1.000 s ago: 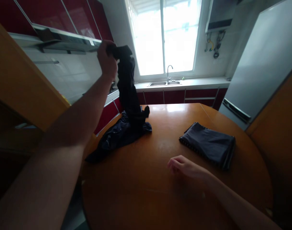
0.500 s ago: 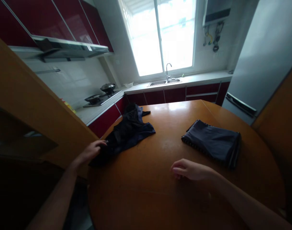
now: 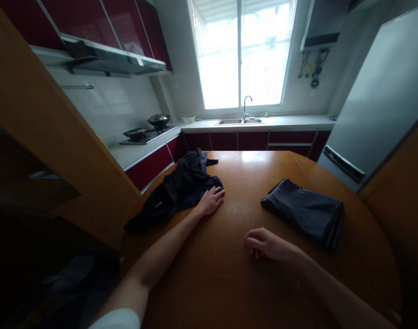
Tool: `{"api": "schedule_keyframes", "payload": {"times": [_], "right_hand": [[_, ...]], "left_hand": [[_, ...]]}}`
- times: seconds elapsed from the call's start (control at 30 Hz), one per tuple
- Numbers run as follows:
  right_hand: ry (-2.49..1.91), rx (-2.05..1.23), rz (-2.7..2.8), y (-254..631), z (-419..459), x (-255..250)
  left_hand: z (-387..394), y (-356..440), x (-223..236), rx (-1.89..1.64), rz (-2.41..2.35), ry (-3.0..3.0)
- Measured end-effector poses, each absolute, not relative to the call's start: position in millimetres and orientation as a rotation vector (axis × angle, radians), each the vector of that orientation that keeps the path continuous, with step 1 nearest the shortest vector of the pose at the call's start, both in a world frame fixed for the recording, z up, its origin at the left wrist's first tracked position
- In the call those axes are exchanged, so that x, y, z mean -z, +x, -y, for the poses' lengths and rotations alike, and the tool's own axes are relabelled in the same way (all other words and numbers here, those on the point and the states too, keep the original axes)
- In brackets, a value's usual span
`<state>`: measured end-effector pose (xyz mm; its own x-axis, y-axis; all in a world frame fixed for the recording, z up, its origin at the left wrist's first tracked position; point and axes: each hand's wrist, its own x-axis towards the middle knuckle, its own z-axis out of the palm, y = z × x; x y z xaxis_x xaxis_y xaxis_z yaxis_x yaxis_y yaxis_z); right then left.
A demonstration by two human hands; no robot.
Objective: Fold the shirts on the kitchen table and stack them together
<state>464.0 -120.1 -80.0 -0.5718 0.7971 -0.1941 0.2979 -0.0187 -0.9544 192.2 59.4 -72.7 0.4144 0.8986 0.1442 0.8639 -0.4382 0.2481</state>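
My left hand (image 3: 211, 201) lies flat with fingers stretched out, on the right edge of a crumpled dark garment (image 3: 179, 183). The garment is black and navy and spreads over the left side of the wooden table (image 3: 236, 210), with a small light mark near its lower end. My right hand (image 3: 260, 242) rests on the table in front of me, its fingers curled in and nothing visible in them. Beyond it, to the right, a folded dark blue-grey cloth item (image 3: 303, 208) lies in a neat rectangular stack, apart from both hands.
The table has a rounded edge, with a wooden panel (image 3: 65, 132) at its left. Behind stand a counter with a sink (image 3: 229, 122), and a stove with a lidded pan (image 3: 158, 119). A fridge (image 3: 377, 91) is at the right.
My left hand has left the garment's lower left end and moved right, onto its right edge, fingers now spread. The right hand stays in place. The view has shifted slightly.
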Motion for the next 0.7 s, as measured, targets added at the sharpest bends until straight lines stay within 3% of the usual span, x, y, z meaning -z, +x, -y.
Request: {"api": "schedule_keyframes", "payload": {"times": [0.33,0.7], "right_hand": [[-1.149,-1.696,1.737,465,115,86],[-1.081,-1.690,1.730,466,114,88]], "left_hand": [[-141,162,76,-0.379,-2.363,1.940],[-153,138,69,-0.453,-2.404,1.873]]}}
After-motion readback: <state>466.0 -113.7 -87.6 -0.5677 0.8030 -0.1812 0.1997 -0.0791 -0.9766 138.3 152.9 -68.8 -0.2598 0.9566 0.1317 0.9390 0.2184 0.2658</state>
